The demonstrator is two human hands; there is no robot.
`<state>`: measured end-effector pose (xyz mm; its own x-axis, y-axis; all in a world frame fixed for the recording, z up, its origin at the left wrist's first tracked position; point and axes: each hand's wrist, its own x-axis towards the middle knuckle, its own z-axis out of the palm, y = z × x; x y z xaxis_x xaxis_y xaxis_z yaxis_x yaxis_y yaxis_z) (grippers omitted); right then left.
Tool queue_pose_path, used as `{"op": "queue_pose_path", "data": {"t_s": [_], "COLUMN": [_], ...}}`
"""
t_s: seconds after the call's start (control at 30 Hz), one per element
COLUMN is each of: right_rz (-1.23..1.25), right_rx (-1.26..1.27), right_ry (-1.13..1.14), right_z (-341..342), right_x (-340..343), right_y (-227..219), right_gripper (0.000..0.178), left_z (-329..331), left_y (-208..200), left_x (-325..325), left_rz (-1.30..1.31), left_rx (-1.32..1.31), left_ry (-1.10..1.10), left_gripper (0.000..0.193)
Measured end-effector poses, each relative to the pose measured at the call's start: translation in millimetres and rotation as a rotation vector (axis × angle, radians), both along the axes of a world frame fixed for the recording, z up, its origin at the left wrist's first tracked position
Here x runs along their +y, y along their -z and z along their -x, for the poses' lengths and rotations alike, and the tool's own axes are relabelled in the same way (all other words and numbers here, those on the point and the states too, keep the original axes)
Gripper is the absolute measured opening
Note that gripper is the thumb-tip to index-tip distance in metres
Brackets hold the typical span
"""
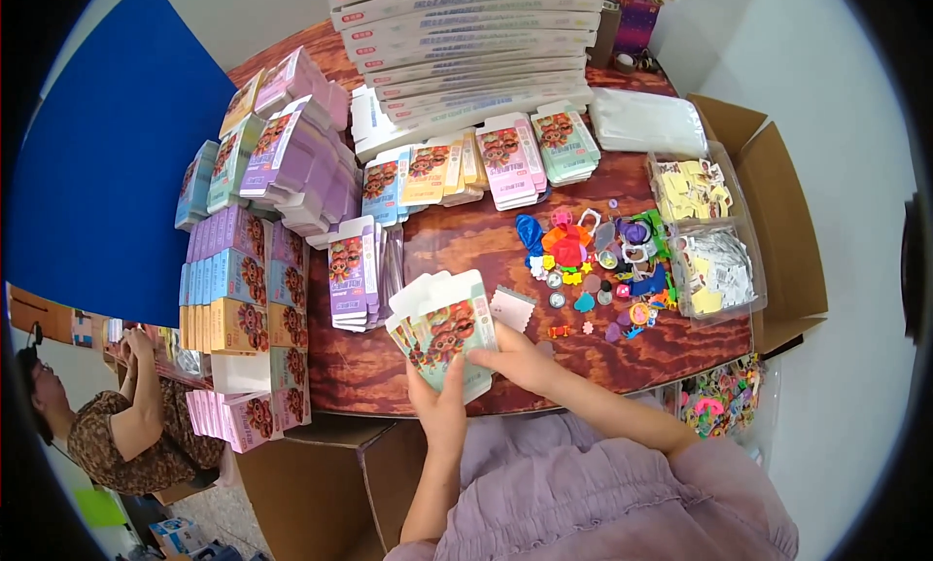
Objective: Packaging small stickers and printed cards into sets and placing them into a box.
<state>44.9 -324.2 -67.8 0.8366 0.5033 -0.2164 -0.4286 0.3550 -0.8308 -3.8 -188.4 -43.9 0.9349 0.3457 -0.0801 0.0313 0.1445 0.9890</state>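
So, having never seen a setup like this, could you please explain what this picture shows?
There is no machine here: a person works with bare hands, the left hand and the right hand. The single picture comes from a wide fisheye camera on that person's head, looking down, so straight edges bend near the rim.

Both hands hold a fanned bunch of flat, pale green printed cartons. On the reddish-brown table are stacks of other pastel cartons, colourful small trinkets and small packets in clear trays. Another person sits at the far left.
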Motion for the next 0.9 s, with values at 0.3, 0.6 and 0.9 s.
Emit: {"op": "queue_pose_path", "data": {"t_s": [0.3,0.6,0.9], "right_rz": [1.045,1.607,1.512], "right_rx": [-0.575,-0.322,-0.31], "right_ry": [0.597,0.629,0.614], "right_z": [-132,-254,-277], "right_x": [-85,-172,-193], "right_y": [-29,-24,-8], "right_gripper": [0.022,0.058,0.05], "left_z": [25,15,8], "left_y": [26,38,21], "left_x": [89,76,57], "left_rz": [-0.085,-0.362,-1.388], "left_rx": [0.298,0.217,-0.007], "left_ry": [0.13,0.123,-0.015], "left_gripper": [0.043,0.046,0.051]}}
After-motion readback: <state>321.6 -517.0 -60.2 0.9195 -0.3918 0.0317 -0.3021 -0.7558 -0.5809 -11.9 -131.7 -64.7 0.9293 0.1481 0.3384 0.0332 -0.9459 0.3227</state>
